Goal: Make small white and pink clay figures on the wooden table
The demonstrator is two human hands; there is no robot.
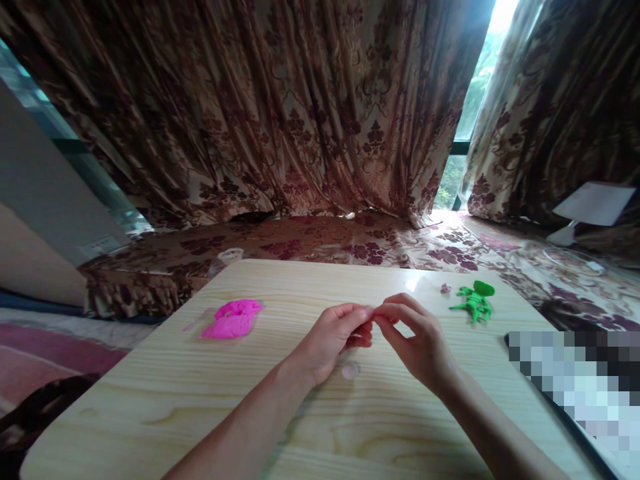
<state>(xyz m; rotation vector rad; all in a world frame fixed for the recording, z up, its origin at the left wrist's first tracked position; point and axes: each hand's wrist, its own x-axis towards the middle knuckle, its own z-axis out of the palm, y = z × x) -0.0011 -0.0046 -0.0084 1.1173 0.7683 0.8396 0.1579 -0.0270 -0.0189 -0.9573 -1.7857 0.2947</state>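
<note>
Over the middle of the table, my left hand (336, 337) and my right hand (414, 337) meet at the fingertips. Both are closed in a pinch, thumb against fingers; whatever sits between the tips is too small or hidden to name. Just below my left hand lies a small whitish round piece (351, 371) on the wood. To the left is a bright pink soft lump (233, 319), like modelling clay, on what seems a clear wrapper. Right of my right hand lies a green figure (475, 303) with thin limbs and a rounded flat top.
The pale wooden table (200, 400) has a small pinkish bit (445, 289) near the green figure. A clear cup (227, 259) stands by the far left edge. A pixelated dark-edged device (575, 393) is at right. Behind are a white lamp (593, 203) and patterned curtains (300, 120).
</note>
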